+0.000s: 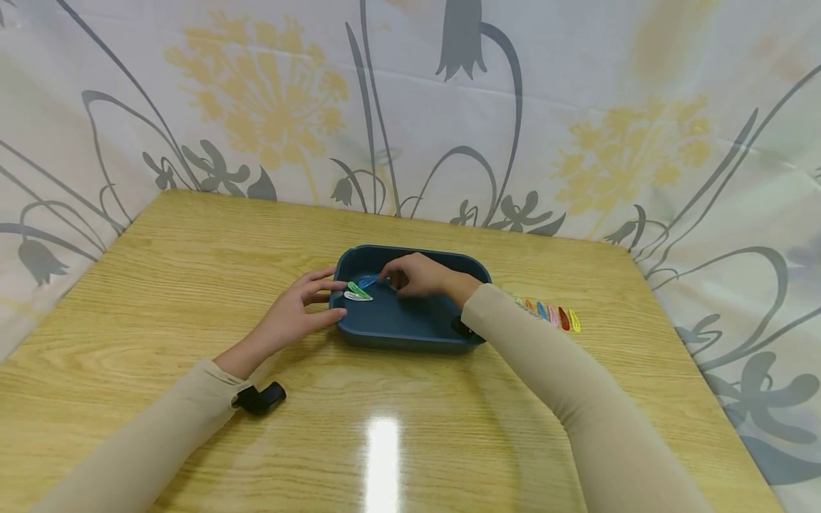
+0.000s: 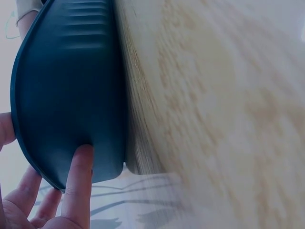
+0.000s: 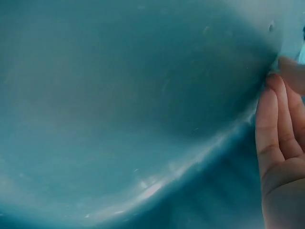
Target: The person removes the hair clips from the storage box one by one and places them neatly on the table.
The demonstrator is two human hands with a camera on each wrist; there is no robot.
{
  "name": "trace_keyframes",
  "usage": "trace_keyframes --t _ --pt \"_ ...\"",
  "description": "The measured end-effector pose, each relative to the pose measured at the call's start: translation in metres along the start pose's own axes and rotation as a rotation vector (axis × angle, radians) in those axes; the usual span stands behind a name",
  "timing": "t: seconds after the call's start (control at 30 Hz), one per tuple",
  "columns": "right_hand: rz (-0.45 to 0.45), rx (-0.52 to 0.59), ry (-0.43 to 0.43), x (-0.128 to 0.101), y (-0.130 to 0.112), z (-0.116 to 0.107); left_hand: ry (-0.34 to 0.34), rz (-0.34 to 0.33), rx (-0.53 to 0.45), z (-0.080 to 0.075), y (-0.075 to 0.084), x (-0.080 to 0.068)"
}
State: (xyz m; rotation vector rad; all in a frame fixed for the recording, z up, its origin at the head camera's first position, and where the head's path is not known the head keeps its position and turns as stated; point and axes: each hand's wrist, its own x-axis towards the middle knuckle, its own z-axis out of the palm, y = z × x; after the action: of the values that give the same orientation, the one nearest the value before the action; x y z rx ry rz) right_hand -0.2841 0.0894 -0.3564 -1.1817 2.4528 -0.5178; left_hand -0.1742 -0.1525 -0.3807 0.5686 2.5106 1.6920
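In the head view, a dark blue plastic tray (image 1: pixel 410 329) stands on the table. My left hand (image 1: pixel 296 310) grips its left end, fingers along the rim and one digit against the outer wall (image 2: pixel 71 95). Inside, at that end, lie a white hair clip (image 1: pixel 355 296) and a green hair clip (image 1: pixel 359 289). My right hand (image 1: pixel 420 276) reaches into the tray, index fingertip at the end of a blue hair clip (image 1: pixel 368 283). The right wrist view shows the thumb and fingers (image 3: pixel 268 114) of that hand meeting at their tips; the clip there is unclear.
Right of the tray, several coloured hair clips (image 1: pixel 564 318) lie in a row, partly hidden by the right forearm. Behind the wooden table (image 1: pixel 256 228) hangs a floral-patterned curtain (image 1: pixel 410 107). A black strap piece (image 1: pixel 259 397) sits at the left wrist.
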Motion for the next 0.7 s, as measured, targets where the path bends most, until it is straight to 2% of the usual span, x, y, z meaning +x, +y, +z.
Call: trace_keyframes --t 0.23,0.7 --pt "0.01 0.016 0.005 -0.006 0.002 -0.003 -0.001 0.007 0.017 0.0 0.0 0.001" --pt "0.062 0.321 0.155 -0.022 -0.011 -0.022 0.007 -0.003 0.014 0.001 0.001 0.0"
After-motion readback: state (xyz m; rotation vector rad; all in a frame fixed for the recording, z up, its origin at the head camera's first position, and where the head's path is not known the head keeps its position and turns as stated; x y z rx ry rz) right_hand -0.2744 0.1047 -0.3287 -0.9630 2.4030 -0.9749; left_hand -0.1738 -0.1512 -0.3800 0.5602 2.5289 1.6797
